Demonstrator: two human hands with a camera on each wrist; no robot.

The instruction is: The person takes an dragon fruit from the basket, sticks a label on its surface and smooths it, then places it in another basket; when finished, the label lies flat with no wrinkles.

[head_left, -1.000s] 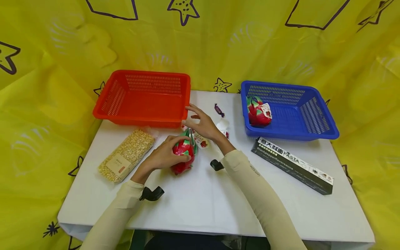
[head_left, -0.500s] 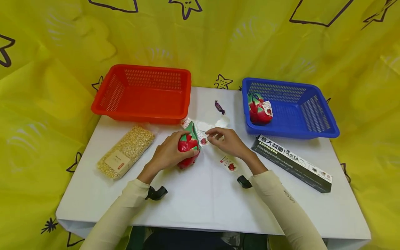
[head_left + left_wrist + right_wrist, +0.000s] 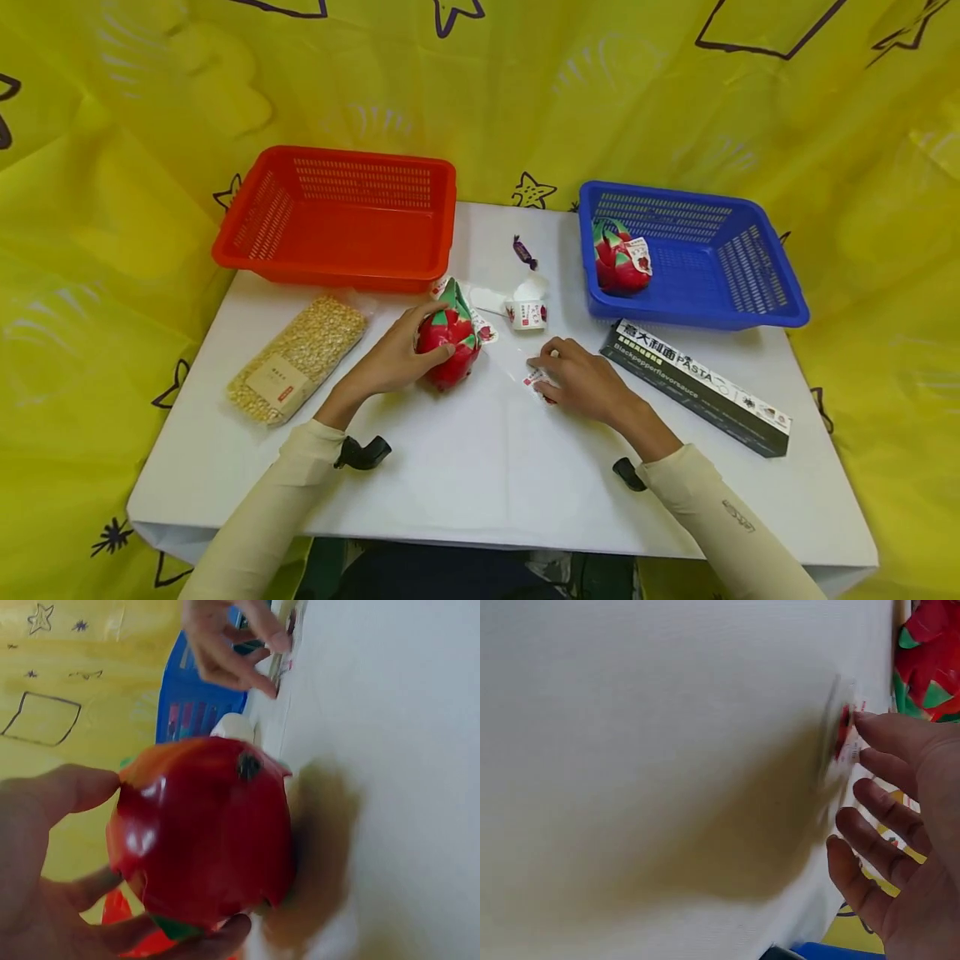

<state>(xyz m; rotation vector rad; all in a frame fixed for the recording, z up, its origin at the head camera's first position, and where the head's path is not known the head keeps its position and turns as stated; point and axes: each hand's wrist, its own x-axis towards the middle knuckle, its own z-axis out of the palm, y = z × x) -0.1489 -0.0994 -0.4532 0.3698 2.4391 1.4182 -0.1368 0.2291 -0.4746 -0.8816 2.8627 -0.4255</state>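
My left hand (image 3: 401, 350) grips a red dragon fruit (image 3: 450, 346) with green-tipped scales, thumb on the near side and fingers round the far side. The left wrist view shows the fruit's rounded red end with a dark spot (image 3: 249, 765), just over the table. To its right, my right hand (image 3: 588, 383) pinches a small clear label (image 3: 537, 383) with red print low at the tabletop. In the right wrist view, thumb and forefinger meet at the label's edge (image 3: 845, 739); the other fingers are spread and loosely bent.
Behind stand a red basket (image 3: 442, 262) and a blue basket (image 3: 697, 312) holding another labelled dragon fruit (image 3: 618, 262). A bag of corn kernels (image 3: 300, 358) lies left, a pasta box (image 3: 697, 387) right. More labels (image 3: 528, 315) and a wrapped candy (image 3: 525, 252) lie between.
My right hand has moved from above the fruit rightward and down to the label on the table. My left hand still grips the dragon fruit, which has tilted slightly.
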